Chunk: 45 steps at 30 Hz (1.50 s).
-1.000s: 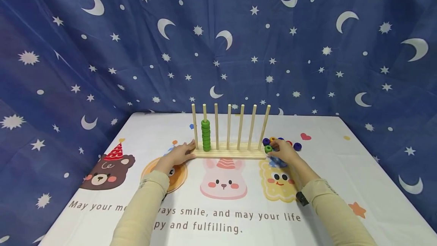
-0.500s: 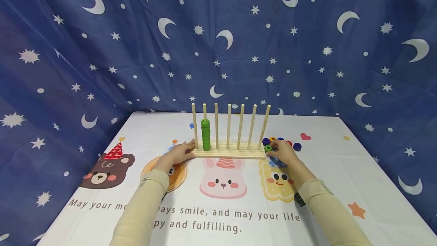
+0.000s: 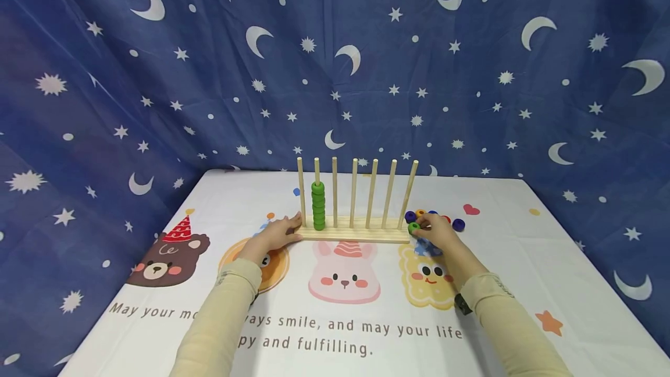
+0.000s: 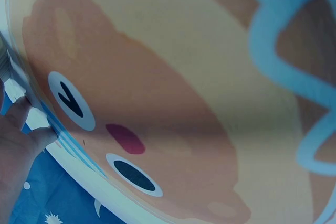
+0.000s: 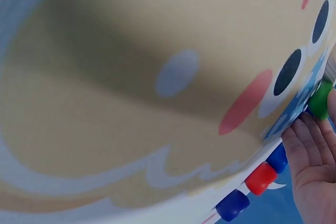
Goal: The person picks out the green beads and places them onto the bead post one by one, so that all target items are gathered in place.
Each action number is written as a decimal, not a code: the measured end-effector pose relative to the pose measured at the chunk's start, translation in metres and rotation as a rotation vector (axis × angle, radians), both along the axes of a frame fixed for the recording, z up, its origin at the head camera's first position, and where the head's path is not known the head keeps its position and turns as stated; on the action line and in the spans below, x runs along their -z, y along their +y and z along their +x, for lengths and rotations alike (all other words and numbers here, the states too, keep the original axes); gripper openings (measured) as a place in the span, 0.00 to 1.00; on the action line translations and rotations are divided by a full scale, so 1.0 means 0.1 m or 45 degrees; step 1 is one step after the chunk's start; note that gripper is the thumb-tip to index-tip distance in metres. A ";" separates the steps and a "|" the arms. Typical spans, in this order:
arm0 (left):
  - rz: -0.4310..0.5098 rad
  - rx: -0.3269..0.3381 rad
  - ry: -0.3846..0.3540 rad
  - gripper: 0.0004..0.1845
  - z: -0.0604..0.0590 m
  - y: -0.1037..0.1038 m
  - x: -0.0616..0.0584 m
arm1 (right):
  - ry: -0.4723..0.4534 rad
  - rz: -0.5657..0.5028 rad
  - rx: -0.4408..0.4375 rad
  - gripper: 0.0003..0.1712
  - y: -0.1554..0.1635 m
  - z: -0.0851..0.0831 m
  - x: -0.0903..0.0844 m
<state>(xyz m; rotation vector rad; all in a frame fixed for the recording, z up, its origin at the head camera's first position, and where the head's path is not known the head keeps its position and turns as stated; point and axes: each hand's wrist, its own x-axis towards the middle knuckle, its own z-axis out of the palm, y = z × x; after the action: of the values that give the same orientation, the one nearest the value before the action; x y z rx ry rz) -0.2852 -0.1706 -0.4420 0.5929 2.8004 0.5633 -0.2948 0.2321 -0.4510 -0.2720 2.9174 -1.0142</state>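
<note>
A wooden peg rack with several upright rods stands mid-table. Green beads are stacked on its second rod from the left; the other rods are bare. My left hand holds the left end of the base, thumb in front and fingers further back. Beyond the rack's right end, my right hand pinches a green bead between thumb and fingers. That same bead shows at the right edge of the right wrist view, beside the thumb.
Behind the right hand lie loose beads: a purple one, a yellow one, a red one and another purple one. The white tablecloth has cartoon prints. A blue star-and-moon curtain closes off the back.
</note>
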 end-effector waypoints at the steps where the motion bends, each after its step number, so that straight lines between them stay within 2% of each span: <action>1: 0.004 -0.001 -0.008 0.31 0.01 0.01 0.00 | 0.001 -0.001 -0.005 0.14 0.01 0.00 0.00; 9: 0.013 -0.001 -0.005 0.30 0.03 0.02 0.02 | 0.031 -0.018 -0.024 0.13 0.06 0.02 0.03; 16: 0.009 -0.027 -0.001 0.30 0.01 0.00 -0.01 | 0.064 -0.024 -0.030 0.14 0.05 -0.01 0.03; 25: -0.004 -0.013 -0.010 0.31 0.00 0.02 -0.03 | 0.081 -0.044 -0.039 0.16 0.11 -0.02 0.00; 35: -0.007 -0.013 -0.012 0.31 0.02 0.02 -0.02 | 0.152 -0.110 -0.056 0.15 0.19 0.09 0.03; 40: -0.005 -0.016 0.001 0.30 0.03 0.02 -0.02 | 0.219 -0.133 -0.106 0.14 0.17 0.17 -0.06; 45: -0.010 -0.027 -0.005 0.31 0.02 0.02 -0.04 | 0.208 -0.124 -0.139 0.13 0.11 0.24 -0.19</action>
<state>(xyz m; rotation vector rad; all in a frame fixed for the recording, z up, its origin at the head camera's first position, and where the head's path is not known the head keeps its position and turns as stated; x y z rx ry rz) -0.2832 -0.1683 -0.4377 0.5612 2.8072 0.5570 -0.2713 0.2428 -0.4323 -0.5364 2.9589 -1.1711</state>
